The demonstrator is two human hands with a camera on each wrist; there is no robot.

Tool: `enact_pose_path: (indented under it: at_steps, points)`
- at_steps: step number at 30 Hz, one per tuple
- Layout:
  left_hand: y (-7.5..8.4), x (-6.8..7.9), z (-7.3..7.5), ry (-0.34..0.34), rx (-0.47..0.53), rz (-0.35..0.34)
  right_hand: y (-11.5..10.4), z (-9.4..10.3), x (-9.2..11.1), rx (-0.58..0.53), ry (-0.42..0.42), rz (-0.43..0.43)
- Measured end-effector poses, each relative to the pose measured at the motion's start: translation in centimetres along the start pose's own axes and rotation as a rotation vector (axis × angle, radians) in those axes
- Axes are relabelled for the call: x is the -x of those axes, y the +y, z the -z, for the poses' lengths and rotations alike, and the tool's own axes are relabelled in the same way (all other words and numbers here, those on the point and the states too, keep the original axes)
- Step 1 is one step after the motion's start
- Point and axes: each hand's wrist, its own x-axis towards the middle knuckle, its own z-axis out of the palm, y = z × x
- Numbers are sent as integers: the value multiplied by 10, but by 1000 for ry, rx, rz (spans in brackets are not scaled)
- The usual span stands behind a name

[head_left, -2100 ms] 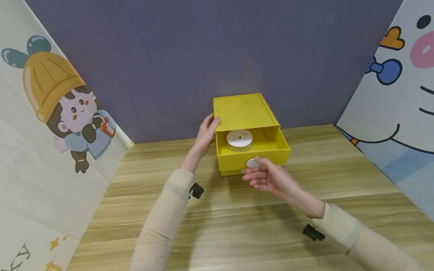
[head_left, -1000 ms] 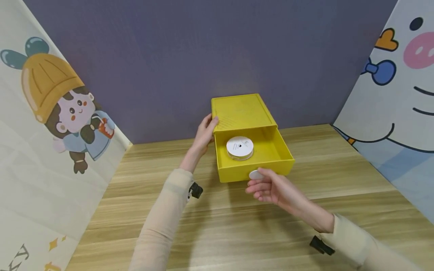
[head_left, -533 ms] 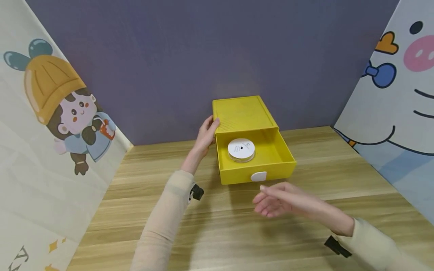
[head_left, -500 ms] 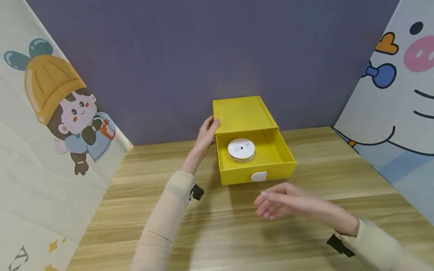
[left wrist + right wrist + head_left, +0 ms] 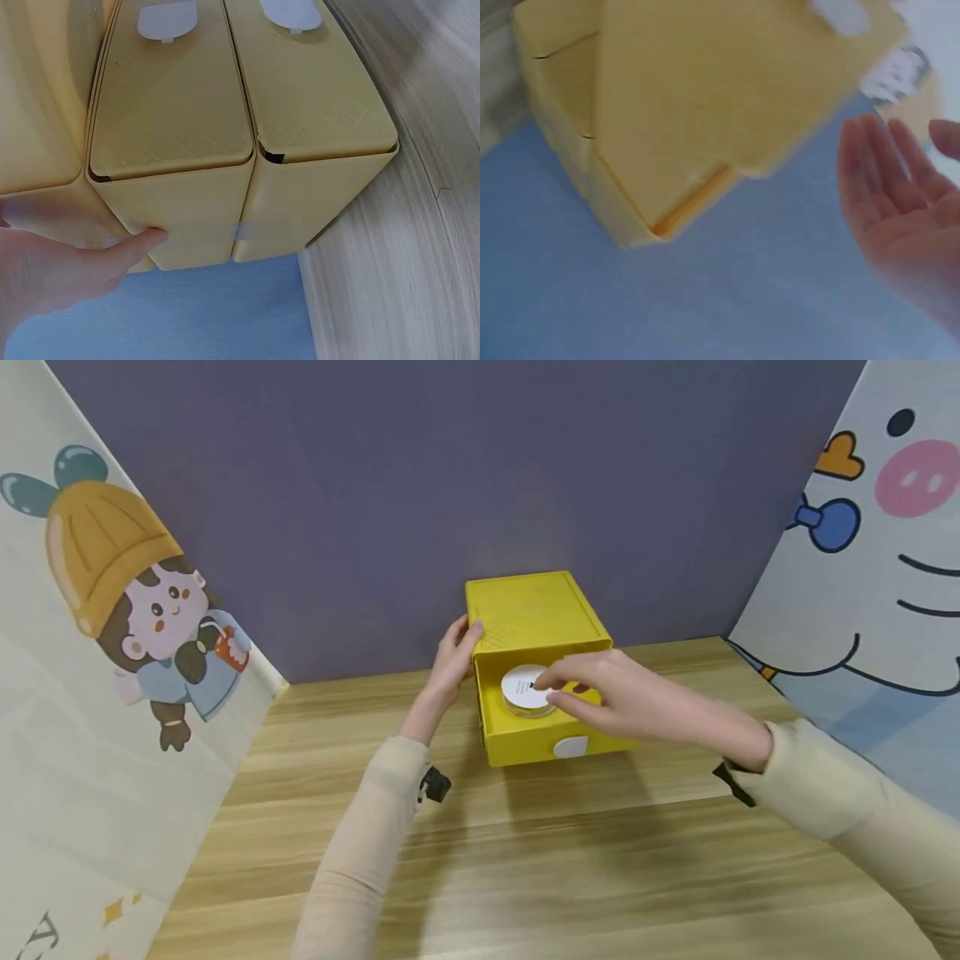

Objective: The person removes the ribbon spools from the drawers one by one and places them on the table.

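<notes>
A yellow drawer box [image 5: 536, 610] stands against the back wall, with its top drawer [image 5: 521, 747] pulled out. In that drawer's left part lies a flat white round spool [image 5: 517, 687] with small dark print on its face. My right hand [image 5: 618, 693] reaches over the drawer's front, index fingertip over the spool's middle and thumb near its right edge. The right wrist view, blurred, shows the right hand [image 5: 900, 195] with fingers extended. My left hand [image 5: 450, 660] rests against the box's left side; in the left wrist view one straight finger [image 5: 142, 244] touches the wall of a lower unit.
Below the open drawer, closed yellow units [image 5: 172, 105] with white pull tabs [image 5: 169, 21] are stacked. The wood-grain table [image 5: 360, 718] meets a dark purple-grey back wall [image 5: 360, 527]. Cartoon-printed panels [image 5: 112, 760] stand at both sides.
The top drawer has come further out, bringing the spool forward. My right hand has let go of the white tab, dropped back, then moved up over the spool. My left hand has stayed put.
</notes>
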Motion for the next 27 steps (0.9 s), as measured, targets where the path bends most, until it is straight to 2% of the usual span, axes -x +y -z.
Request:
enact_pose_path:
  at_steps: [8,15,18,21,27]
  points:
    - [0,0,0,15,-8,10,26,-23,-30,46,-238,-205]
    - [-1,2,-1,9,-16,6,40,-35,-43,14,-370,-327]
    - [-2,3,-1,7,-21,3,45,-40,-47,14,-395,-363]
    - [-3,3,-1,5,-21,1,48,-44,-50,39,-396,-358]
    - [-3,2,-1,6,-10,-13,52,-49,-52,70,-361,-355]
